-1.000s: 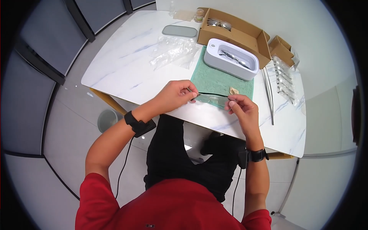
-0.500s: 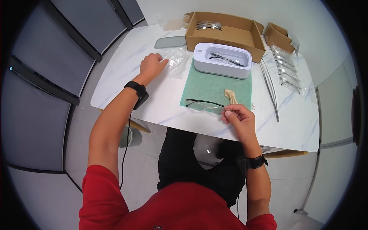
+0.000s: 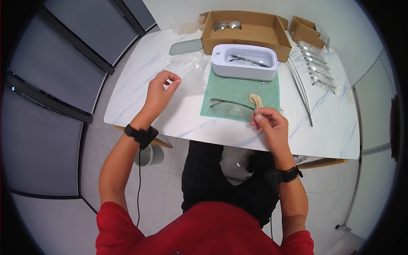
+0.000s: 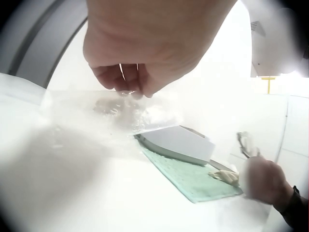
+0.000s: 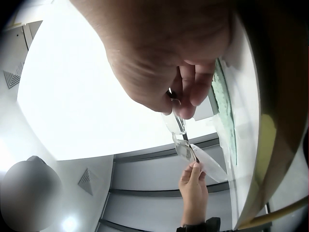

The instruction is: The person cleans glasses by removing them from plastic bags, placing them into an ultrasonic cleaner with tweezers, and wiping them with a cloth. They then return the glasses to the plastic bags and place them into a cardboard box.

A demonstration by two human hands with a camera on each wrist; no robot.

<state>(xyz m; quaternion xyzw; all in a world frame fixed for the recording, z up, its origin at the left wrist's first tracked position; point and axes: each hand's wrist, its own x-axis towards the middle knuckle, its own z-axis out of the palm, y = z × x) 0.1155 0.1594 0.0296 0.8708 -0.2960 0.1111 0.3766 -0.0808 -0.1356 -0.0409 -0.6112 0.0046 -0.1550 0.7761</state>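
Note:
My right hand (image 3: 273, 127) pinches a pair of clear rimless eyeglasses (image 3: 231, 108) at one end. The thin dark temples stretch leftward over the green cloth (image 3: 212, 89). In the right wrist view the lenses (image 5: 182, 147) hang from the thumb and fingertips. My left hand (image 3: 162, 91) is above the table, left of the cloth. Its thumb and fingertips pinch a clear plastic bag (image 4: 120, 111), best seen in the left wrist view. A white ultrasonic cleaner (image 3: 244, 73) with eyeglasses (image 3: 248, 61) in its basin stands on the cloth.
Behind the cleaner is an open cardboard box (image 3: 272, 38) holding eyeglasses (image 3: 227, 26). A grey lid (image 3: 186, 46) lies at the left. A crumpled beige cloth (image 3: 255, 100), metal tweezers (image 3: 301, 93), bagged eyeglasses (image 3: 316, 63) and a smaller carton (image 3: 307, 32) are at the right.
My left hand has let go of the eyeglasses, reached left to the clear plastic, and come back a little toward me with a bag. My right hand keeps its pinch on the eyeglasses.

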